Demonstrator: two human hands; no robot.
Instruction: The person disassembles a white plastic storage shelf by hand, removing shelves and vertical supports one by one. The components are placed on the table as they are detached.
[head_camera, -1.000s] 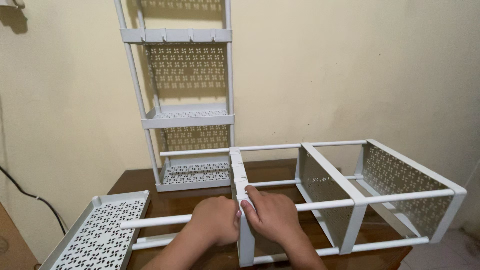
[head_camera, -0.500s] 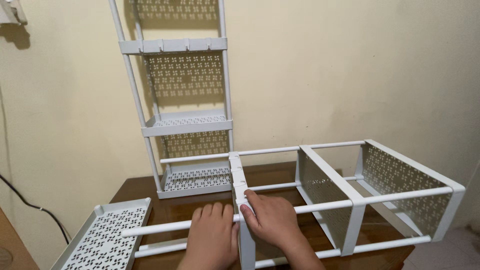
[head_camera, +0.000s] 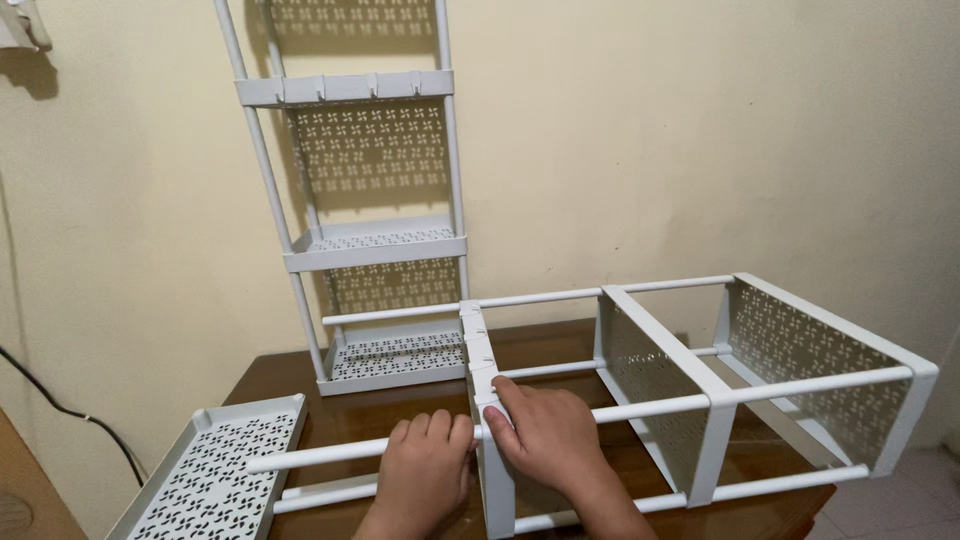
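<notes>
A white plastic shelf rack (head_camera: 700, 385) lies on its side on a brown wooden table (head_camera: 390, 412), its perforated trays joined by white tubes. My left hand (head_camera: 425, 470) grips the near upper tube (head_camera: 330, 453) just left of the leftmost attached tray (head_camera: 488, 400). My right hand (head_camera: 540, 435) presses on that tray's edge where the tube passes through it, thumb against the rim. The two hands almost touch.
A loose perforated white tray (head_camera: 215, 470) lies at the table's left front corner, under the free tube ends. A second, assembled rack (head_camera: 365, 200) stands upright against the cream wall behind. A dark cable (head_camera: 60, 410) hangs at the left.
My left hand has opened from a fist beside the tray into a grip around the tube. The view shifted slightly; the rack stays in place.
</notes>
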